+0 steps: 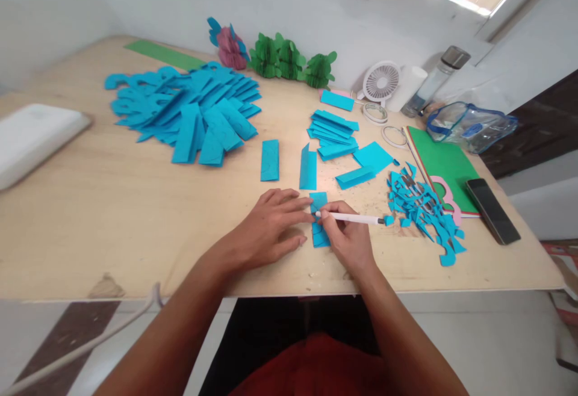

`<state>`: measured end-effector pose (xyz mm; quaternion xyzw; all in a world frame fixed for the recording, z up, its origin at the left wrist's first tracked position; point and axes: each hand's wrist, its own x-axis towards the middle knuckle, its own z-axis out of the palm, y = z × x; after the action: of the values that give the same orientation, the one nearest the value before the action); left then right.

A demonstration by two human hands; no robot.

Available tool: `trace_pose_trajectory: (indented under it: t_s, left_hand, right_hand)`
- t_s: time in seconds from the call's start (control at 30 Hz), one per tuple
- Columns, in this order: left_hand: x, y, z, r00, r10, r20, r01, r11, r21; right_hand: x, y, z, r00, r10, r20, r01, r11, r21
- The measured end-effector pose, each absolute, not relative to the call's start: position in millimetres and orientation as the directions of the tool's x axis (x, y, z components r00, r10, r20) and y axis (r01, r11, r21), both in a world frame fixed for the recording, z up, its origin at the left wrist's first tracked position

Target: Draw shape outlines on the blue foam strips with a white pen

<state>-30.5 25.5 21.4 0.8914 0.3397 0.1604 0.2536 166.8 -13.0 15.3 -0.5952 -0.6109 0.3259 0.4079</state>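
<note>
A narrow folded piece of blue paper [320, 238] lies on the table [135, 233] in front of me, with dark drawn lines on it. My left hand [275, 224] rests flat, fingers stretched out and their tips touching the paper's left edge. In my right hand [350, 236] a white pen [354, 218] is pinched, its tip down on the paper and its dark end pointing right. Just beyond stand a half-open folded blue piece [308, 168] and, farther left, a flat blue strip [270, 160].
A big heap of blue cut-outs [189, 107] spreads at the left back. Folded blue pieces [333, 131] are stacked behind my right hand. Blue scraps [419, 203] lie right, beside a phone [492, 210] and green book [447, 167]. Green paper ornaments [277, 58] and a fan [382, 82] line the wall.
</note>
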Motion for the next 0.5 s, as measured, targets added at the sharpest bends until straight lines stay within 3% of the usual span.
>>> trace_pose_trajectory:
  t_s: [0.5]
  left_hand:
    - [-31.8, 25.7, 19.6, 0.718, 0.683, 0.134, 0.511, -0.648, 0.565]
  right_hand:
    - [166.0, -13.7, 16.9, 0.02, 0.989, 0.145, 0.498, 0.116, -0.859]
